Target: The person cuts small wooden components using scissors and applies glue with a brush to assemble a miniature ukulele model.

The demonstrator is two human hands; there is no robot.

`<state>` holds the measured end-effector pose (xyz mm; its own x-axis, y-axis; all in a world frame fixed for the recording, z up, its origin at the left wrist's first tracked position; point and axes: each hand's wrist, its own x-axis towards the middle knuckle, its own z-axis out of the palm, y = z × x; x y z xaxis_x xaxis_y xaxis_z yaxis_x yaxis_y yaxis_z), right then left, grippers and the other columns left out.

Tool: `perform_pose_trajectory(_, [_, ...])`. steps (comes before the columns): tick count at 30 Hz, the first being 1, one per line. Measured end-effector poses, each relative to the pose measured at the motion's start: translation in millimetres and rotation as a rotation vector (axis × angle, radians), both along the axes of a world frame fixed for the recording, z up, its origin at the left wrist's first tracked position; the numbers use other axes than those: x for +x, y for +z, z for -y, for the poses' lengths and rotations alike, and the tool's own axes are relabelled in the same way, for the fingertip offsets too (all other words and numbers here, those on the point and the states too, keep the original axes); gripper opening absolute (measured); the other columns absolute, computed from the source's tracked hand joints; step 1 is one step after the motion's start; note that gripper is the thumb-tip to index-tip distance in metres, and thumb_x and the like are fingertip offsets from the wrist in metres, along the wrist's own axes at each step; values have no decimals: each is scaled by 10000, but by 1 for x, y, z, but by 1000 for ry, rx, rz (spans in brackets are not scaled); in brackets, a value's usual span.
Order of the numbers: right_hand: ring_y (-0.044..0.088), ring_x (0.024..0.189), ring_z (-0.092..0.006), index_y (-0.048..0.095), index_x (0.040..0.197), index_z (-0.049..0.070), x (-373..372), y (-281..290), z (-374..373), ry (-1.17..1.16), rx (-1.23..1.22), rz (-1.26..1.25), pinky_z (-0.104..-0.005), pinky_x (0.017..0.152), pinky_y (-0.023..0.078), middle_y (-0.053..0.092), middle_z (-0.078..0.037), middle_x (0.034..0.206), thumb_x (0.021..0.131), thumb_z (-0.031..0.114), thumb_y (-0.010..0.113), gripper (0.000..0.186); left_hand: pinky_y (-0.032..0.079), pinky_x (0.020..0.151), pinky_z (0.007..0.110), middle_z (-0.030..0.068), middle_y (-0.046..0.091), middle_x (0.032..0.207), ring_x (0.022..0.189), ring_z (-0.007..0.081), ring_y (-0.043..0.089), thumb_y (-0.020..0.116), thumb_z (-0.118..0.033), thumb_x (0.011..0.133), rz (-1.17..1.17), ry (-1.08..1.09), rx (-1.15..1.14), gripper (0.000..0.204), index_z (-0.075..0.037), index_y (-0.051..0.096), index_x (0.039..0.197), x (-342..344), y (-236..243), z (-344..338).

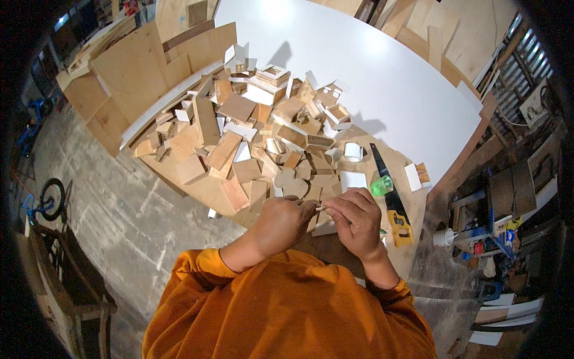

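My left hand [281, 220] and my right hand [357, 218] meet at the near edge of a work board, both closed on a small, thin, pale stick [320, 208]. Just beyond them lies a heap of wooden offcuts [239, 164], some with white faces, with rounded grey-brown pieces [285, 179] among them. A handsaw [399, 224] with a yellow handle lies to the right of my right hand. A green, shiny object [381, 185] rests on its blade, beside a white roll or cup [353, 152].
A large white panel [388, 90] spans the back. Plywood sheets [125, 66] stand at upper left. A bicycle wheel [54, 197] and a dark wooden frame [72, 305] are at left on the concrete floor [125, 203]. A cluttered blue cart [490, 221] stands at right.
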<state>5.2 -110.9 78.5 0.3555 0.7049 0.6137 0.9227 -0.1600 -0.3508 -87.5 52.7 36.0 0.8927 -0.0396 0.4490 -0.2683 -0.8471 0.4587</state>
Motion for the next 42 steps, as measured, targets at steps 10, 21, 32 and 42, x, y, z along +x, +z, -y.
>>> perform_pose_trajectory(10, [568, 736, -307, 606, 805, 33, 16, 13, 5, -57, -35, -59, -388, 668, 449, 600, -109, 773, 778, 101, 625, 76, 458, 556, 432, 174, 613, 687, 632, 375, 596, 639, -100, 752, -84, -29, -382, 402, -91, 581, 1150, 19, 9, 9])
perform_pose_trajectory(21, [536, 628, -285, 606, 754, -10, 25, 9, 6, 59, 20, -111, -346, 601, 422, 559, -118, 672, 724, 43, 639, 69, 468, 560, 362, 171, 634, 716, 635, 332, 625, 613, -91, 811, -245, -258, -572, 99, 1, 598, 842, 23, 17, 6])
perform_pose_trajectory(32, [486, 562, -307, 530, 652, 20, 23, 6, -8, 71, 7, -161, -381, 536, 391, 478, -104, 612, 770, 85, 641, 175, 355, 503, 229, -26, 532, 616, 581, 44, 455, 528, -81, 908, -397, -352, -1088, 166, -2, 610, 787, 19, 5, -6])
perform_pose_trajectory(42, [448, 539, -317, 442, 598, 25, 29, 2, -15, 237, 71, -209, -386, 512, 366, 413, -105, 574, 734, 47, 602, 211, 257, 479, 197, -72, 477, 602, 540, 17, 320, 582, -157, 911, -546, -568, -1143, 182, -17, 667, 832, 28, -7, -17])
